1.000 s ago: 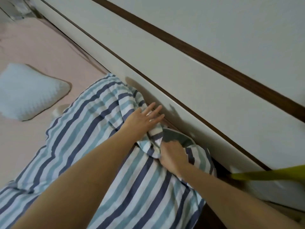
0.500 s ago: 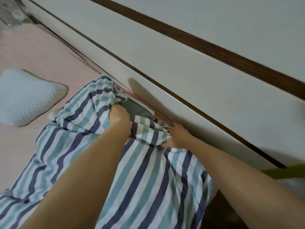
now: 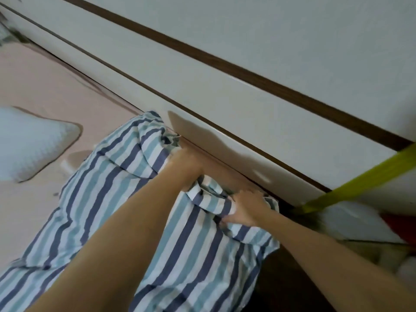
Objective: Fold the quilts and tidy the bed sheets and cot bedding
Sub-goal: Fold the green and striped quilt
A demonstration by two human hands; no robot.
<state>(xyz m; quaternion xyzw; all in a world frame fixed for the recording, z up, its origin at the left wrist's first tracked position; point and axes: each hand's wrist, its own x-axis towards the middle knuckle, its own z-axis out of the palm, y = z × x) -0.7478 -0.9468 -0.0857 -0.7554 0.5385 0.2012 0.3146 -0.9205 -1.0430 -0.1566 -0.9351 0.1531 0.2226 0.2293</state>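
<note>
We gripped bunched edge of striped quilt (image 3: 126, 199) on pink sheet (image 3: 45, 91) beside headboard (image 3: 225, 104): left hand (image 3: 186, 167) clenched, right hand (image 3: 245, 210) pinching. Risk, we judged: loose bunch slipping, fold skewing.

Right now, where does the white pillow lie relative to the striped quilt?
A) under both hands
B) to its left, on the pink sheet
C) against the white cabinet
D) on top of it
B: the white pillow lies on the pink sheet, left of the striped quilt.
</note>
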